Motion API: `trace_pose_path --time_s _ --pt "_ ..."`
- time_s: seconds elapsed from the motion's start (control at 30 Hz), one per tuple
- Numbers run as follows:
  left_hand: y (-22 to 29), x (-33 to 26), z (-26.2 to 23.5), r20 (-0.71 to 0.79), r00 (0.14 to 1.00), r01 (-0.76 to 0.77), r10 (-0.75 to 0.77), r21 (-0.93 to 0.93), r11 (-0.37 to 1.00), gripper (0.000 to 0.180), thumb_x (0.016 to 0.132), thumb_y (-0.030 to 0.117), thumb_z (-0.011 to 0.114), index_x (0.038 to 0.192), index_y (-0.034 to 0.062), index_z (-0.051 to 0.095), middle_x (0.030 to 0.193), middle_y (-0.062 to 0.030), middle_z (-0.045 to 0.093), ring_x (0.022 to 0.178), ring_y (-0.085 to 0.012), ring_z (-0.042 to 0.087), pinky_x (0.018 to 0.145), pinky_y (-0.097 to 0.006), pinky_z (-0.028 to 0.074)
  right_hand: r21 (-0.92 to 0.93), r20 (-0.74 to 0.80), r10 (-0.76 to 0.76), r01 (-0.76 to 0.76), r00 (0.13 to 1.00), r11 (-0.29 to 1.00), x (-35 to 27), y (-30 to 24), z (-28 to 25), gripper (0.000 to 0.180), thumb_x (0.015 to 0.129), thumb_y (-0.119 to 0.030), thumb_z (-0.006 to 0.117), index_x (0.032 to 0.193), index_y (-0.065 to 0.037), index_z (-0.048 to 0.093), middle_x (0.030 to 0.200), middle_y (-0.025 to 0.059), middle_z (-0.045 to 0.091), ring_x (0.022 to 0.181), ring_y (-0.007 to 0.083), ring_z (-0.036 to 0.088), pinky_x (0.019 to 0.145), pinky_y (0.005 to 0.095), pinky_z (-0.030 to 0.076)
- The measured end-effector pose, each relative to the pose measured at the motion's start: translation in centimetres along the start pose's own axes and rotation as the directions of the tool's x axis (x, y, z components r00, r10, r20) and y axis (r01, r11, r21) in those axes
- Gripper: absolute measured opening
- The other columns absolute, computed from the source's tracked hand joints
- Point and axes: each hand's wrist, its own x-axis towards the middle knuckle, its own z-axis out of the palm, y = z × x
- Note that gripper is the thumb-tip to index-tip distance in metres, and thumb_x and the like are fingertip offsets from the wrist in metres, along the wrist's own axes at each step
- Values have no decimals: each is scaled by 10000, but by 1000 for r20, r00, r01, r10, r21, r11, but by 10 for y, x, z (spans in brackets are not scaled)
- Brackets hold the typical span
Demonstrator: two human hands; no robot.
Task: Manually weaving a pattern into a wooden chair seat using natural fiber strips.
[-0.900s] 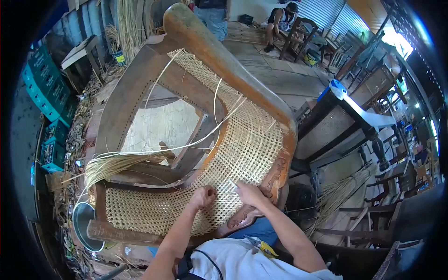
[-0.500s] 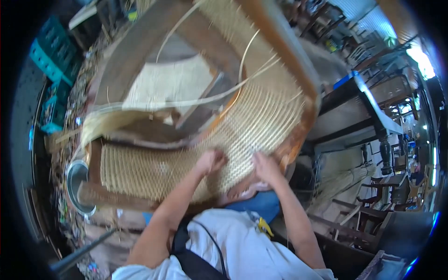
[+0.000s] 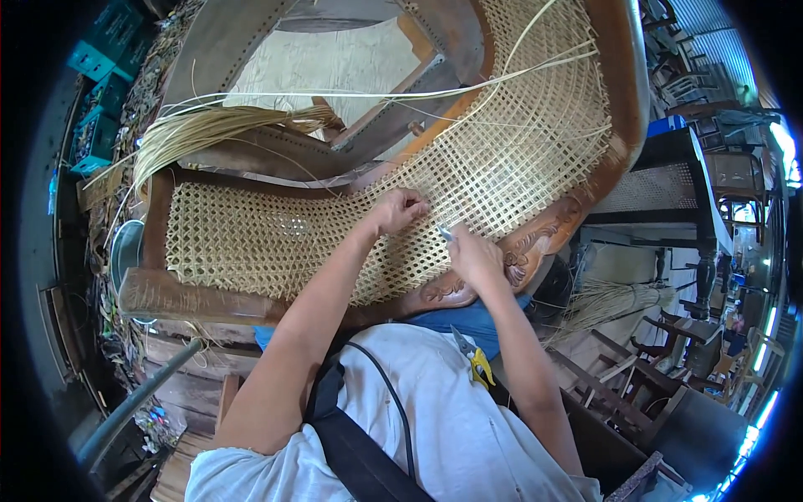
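A carved wooden chair frame (image 3: 205,297) lies across my lap, its curved opening covered with woven cane webbing (image 3: 493,180). My left hand (image 3: 400,211) rests low over the middle of the weave. Its fingers are curled together, and what they pinch, if anything, is too small to make out. Just to the right, my right hand (image 3: 477,258) is closed around a small metal tool (image 3: 445,233), whose tip points at the cane near my left fingers. Loose cane strands (image 3: 493,81) trail across the upper weave.
A bundle of cane strands (image 3: 196,138) lies over the frame's far left. Yellow-handled shears (image 3: 479,366) rest against my shirt. A metal basin (image 3: 127,255) and a pipe (image 3: 146,397) are at the left. Dark wooden furniture (image 3: 707,217) crowds the right; teal crates (image 3: 96,142) stand far left.
The view has shifted and sharpened, so the chair frame sits higher and further right. Both hands are higher in the picture, still close together over the cane. The metal tool now shows.
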Motion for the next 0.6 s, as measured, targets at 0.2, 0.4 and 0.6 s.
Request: trace_pose_path --time_s 0.2,0.4,0.6 --pt "-12 7 1 13 998 63 -62 -30 998 218 853 220 735 837 10 679 660 -14 621 614 -84 523 586 -271 452 -205 -54 -61 49 997 977 15 -9 15 191 835 -78 514 868 12 679 851 218 691 830 344 685 802 444 522" --pt "4 9 -2 -50 998 41 -36 109 993 228 849 250 709 850 24 684 699 -55 655 630 -123 571 612 -297 479 -206 -49 -40 29 998 978 32 -14 18 196 830 -84 541 877 17 703 879 234 691 871 330 687 827 428 520" --pt "-6 6 0 40 996 -89 80 333 939 167 869 225 679 930 72 712 770 -63 676 699 -131 596 660 -308 492 48 -21 35 -34 999 998 32 0 13 191 834 -179 597 912 -65 730 917 205 700 889 350 677 855 449 511"
